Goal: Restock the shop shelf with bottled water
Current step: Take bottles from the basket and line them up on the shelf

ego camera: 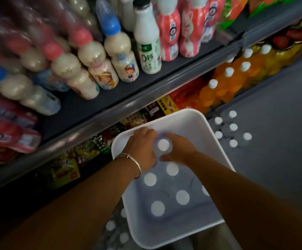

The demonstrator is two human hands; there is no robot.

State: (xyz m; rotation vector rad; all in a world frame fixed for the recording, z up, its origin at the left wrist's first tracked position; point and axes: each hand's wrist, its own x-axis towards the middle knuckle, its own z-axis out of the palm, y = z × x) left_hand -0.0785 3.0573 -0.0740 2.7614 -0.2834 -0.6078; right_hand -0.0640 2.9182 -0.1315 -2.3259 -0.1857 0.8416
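Observation:
A white plastic bin (pixel 186 116) sits below me and holds several water bottles with white caps (pixel 182 197), seen from above. Both my hands reach into its far end. My left hand (pixel 143 148), with a metal bangle on the wrist, curls around the left side of one white-capped bottle (pixel 163 144). My right hand (pixel 179 148) wraps the same bottle from the right. More white-capped water bottles (pixel 229 129) stand in a cluster to the right of the bin, low down by the shelf.
A grey shelf edge (pixel 110 112) runs diagonally above the bin, stocked with milk drink bottles (pixel 147 42). Orange drink bottles (pixel 226 82) and snack packets (pixel 96 143) fill the level below. Grey floor (pixel 281 123) lies to the right. More white caps (pixel 110 226) show left of the bin.

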